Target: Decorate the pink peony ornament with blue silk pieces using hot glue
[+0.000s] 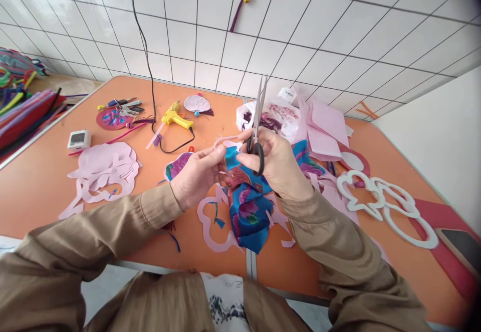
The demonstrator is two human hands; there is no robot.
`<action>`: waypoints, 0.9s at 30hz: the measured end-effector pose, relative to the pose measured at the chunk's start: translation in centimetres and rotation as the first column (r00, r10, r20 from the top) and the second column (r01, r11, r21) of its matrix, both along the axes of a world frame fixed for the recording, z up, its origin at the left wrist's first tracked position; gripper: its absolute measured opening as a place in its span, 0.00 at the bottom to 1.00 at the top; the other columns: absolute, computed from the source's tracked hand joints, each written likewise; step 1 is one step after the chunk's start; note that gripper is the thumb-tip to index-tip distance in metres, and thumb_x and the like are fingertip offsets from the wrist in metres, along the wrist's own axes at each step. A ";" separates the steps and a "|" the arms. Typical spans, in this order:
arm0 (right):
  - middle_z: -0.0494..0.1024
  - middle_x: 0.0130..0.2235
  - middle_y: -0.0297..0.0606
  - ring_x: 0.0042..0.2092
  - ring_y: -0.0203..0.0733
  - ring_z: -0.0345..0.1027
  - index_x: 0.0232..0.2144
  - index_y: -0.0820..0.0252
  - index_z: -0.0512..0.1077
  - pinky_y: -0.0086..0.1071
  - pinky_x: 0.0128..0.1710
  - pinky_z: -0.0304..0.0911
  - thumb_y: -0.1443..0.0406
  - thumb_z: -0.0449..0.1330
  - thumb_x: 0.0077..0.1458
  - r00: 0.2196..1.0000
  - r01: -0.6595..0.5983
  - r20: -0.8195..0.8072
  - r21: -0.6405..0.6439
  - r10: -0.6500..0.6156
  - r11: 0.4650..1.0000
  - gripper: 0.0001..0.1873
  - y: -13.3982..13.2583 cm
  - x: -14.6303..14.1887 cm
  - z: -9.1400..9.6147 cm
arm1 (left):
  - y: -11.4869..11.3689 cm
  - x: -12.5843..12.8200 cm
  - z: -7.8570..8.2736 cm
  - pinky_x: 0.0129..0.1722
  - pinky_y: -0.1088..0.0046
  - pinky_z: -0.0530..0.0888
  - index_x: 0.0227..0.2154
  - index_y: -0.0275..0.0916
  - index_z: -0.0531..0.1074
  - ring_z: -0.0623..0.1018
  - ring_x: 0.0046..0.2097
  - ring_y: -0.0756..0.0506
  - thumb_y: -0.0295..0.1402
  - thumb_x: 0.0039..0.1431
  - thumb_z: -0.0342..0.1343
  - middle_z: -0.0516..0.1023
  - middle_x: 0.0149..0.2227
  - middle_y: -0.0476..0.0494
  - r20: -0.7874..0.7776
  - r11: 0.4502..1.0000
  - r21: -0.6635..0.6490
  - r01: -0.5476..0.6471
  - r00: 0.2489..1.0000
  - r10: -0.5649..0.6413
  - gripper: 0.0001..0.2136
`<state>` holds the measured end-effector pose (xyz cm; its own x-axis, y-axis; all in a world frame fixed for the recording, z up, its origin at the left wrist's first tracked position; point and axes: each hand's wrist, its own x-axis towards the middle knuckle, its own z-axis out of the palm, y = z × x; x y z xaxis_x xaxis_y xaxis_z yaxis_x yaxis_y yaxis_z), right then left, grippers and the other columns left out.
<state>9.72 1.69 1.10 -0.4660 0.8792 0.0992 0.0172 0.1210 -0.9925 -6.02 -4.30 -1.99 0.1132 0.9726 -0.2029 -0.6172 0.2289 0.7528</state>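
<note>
A: Hands first; what do they grip?
B: Left hand (195,176) pinches the upper edge of the blue cloth (248,216) between thumb and fingers; right hand (281,164) grasps the scissors (257,121) and, with its thumb, the same edge; blades point away from the person, beyond the cloth, nearly together.
A: Position of the cloth?
B: Between the two hands, lower part hanging over the orange table (128,221); whether its tip touches the tabletop, cannot tell.
A: Immediately around it?
B: Pink cut-out outline (206,229), just left of the cloth and partly behind it; second blue piece (306,157), to its right, past the right hand.
A: Farther out?
B: Beyond the cloth and left, yellow glue gun (175,116); beyond and right, white plastic bag (287,121), then folded pink sheets (326,129); well left, heap of pink cut-outs (107,159) and small white device (78,140); well right, white flower-shaped frame (349,204), then phone (462,246) on a red sheet (432,211).
</note>
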 end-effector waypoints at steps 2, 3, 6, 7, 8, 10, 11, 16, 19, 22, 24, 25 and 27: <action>0.72 0.27 0.26 0.28 0.31 0.66 0.34 0.56 0.70 0.28 0.27 0.63 0.64 0.68 0.40 0.999 -0.041 0.023 -0.011 0.041 0.999 0.16 -0.2 -0.1 -0.1 | -0.1 -0.3 -0.1 0.28 0.75 0.72 0.23 0.34 0.76 0.74 0.27 0.51 0.38 0.41 0.75 0.76 0.26 0.46 -0.005 1.000 -0.014 0.010 1.000 -0.010 0.16; 0.72 0.27 0.26 0.27 0.32 0.66 0.35 0.56 0.69 0.28 0.27 0.63 0.63 0.69 0.41 0.998 -0.046 0.031 -0.016 0.046 0.999 0.17 -0.2 -0.2 -0.2 | -0.1 -0.3 -0.2 0.27 0.76 0.72 0.22 0.34 0.75 0.74 0.26 0.52 0.36 0.39 0.76 0.76 0.25 0.47 0.000 1.000 -0.016 0.000 1.000 0.000 0.16; 0.71 0.26 0.26 0.26 0.32 0.66 0.35 0.56 0.69 0.29 0.26 0.63 0.59 0.72 0.42 1.000 -0.018 0.016 -0.019 0.019 1.000 0.20 0.1 -0.2 -0.8 | 0.1 -0.4 -0.2 0.25 0.78 0.71 0.21 0.34 0.75 0.73 0.25 0.53 0.35 0.39 0.76 0.76 0.23 0.48 0.031 0.999 -0.009 -0.043 0.999 0.043 0.15; 0.71 0.26 0.26 0.25 0.32 0.66 0.36 0.56 0.69 0.30 0.26 0.62 0.58 0.72 0.43 1.000 -0.007 0.001 -0.014 0.007 1.000 0.20 0.2 -0.1 -1.0 | 0.2 -0.4 -0.2 0.24 0.79 0.70 0.21 0.34 0.75 0.73 0.24 0.53 0.35 0.39 0.76 0.75 0.23 0.49 0.036 0.998 -0.005 -0.061 0.997 0.061 0.15; 0.71 0.26 0.26 0.25 0.33 0.66 0.37 0.56 0.69 0.30 0.26 0.62 0.57 0.71 0.46 1.000 -0.002 -0.013 -0.007 0.002 1.000 0.19 0.4 0.1 -1.2 | 0.4 -0.5 -0.2 0.24 0.79 0.70 0.21 0.35 0.75 0.73 0.24 0.54 0.34 0.38 0.76 0.75 0.22 0.50 0.039 0.997 -0.001 -0.082 0.996 0.082 0.15; 0.71 0.26 0.28 0.27 0.35 0.68 0.39 0.56 0.69 0.32 0.29 0.62 0.53 0.67 0.54 0.999 -0.042 -0.027 0.025 0.042 0.999 0.17 0.6 0.6 -1.5 | 0.8 -0.6 -0.1 0.23 0.80 0.69 0.22 0.35 0.75 0.73 0.23 0.54 0.34 0.37 0.77 0.75 0.22 0.51 0.041 0.992 0.013 -0.128 0.991 0.127 0.15; 0.72 0.27 0.29 0.28 0.36 0.69 0.40 0.56 0.69 0.34 0.32 0.63 0.51 0.64 0.57 0.996 -0.082 -0.032 0.052 0.084 0.995 0.17 0.6 0.9 -1.6 | 1.1 -0.7 -0.1 0.23 0.80 0.70 0.23 0.35 0.75 0.73 0.23 0.54 0.33 0.37 0.77 0.76 0.22 0.51 0.045 0.988 0.023 -0.153 0.987 0.151 0.15; 0.73 0.34 0.38 0.36 0.41 0.68 0.43 0.58 0.70 0.39 0.39 0.65 0.43 0.54 0.62 0.953 -0.292 -0.067 0.077 0.297 0.953 0.25 -0.1 1.7 -2.3 | 2.7 -1.3 0.1 0.26 0.79 0.72 0.24 0.35 0.72 0.74 0.24 0.54 0.31 0.37 0.76 0.78 0.24 0.51 0.086 0.969 0.061 -0.242 0.968 0.236 0.16; 0.73 0.32 0.38 0.33 0.42 0.68 0.44 0.58 0.71 0.37 0.32 0.64 0.43 0.54 0.62 0.926 -0.372 -0.096 -0.053 0.366 0.927 0.25 -0.9 1.3 -2.6 | 3.4 -1.8 0.2 0.26 0.80 0.72 0.26 0.35 0.72 0.74 0.24 0.55 0.30 0.40 0.75 0.77 0.24 0.52 0.088 0.959 0.086 -0.271 0.961 0.264 0.15; 0.73 0.30 0.36 0.31 0.41 0.69 0.42 0.54 0.74 0.36 0.31 0.65 0.42 0.57 0.60 0.930 -0.368 -0.050 -0.140 0.365 0.919 0.24 -1.7 0.9 -2.5 | 3.8 -2.2 0.4 0.26 0.80 0.72 0.29 0.35 0.73 0.74 0.25 0.55 0.28 0.40 0.73 0.78 0.26 0.52 0.093 0.941 0.116 -0.318 0.947 0.309 0.15; 0.73 0.28 0.36 0.30 0.41 0.70 0.40 0.52 0.75 0.36 0.31 0.66 0.41 0.58 0.58 0.932 -0.357 -0.002 -0.175 0.363 0.917 0.24 -1.9 0.7 -2.3 | 3.8 -2.3 0.5 0.26 0.80 0.72 0.30 0.35 0.74 0.74 0.25 0.55 0.27 0.41 0.73 0.77 0.27 0.52 0.083 0.933 0.134 -0.335 0.942 0.327 0.14; 0.73 0.28 0.35 0.29 0.41 0.70 0.40 0.53 0.75 0.36 0.31 0.66 0.41 0.58 0.57 0.930 -0.357 0.018 -0.190 0.367 0.915 0.24 -2.0 0.6 -2.2 | 3.8 -2.3 0.5 0.26 0.80 0.72 0.30 0.35 0.74 0.74 0.25 0.55 0.27 0.42 0.72 0.76 0.26 0.53 0.069 0.931 0.143 -0.335 0.942 0.328 0.13; 0.73 0.27 0.35 0.28 0.40 0.70 0.40 0.55 0.75 0.35 0.30 0.66 0.40 0.59 0.56 0.927 -0.360 0.029 -0.202 0.373 0.911 0.26 -2.0 0.5 -2.2 | 3.7 -2.2 0.5 0.26 0.80 0.71 0.31 0.36 0.74 0.74 0.25 0.56 0.28 0.45 0.71 0.76 0.26 0.53 0.030 0.935 0.160 -0.317 0.948 0.316 0.12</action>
<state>10.25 -0.30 -1.13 -0.7586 0.6446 -0.0944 0.0735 -0.0593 -0.9955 -8.23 -0.62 -1.53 -0.2053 0.9778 -0.0415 -0.6406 -0.1022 0.7610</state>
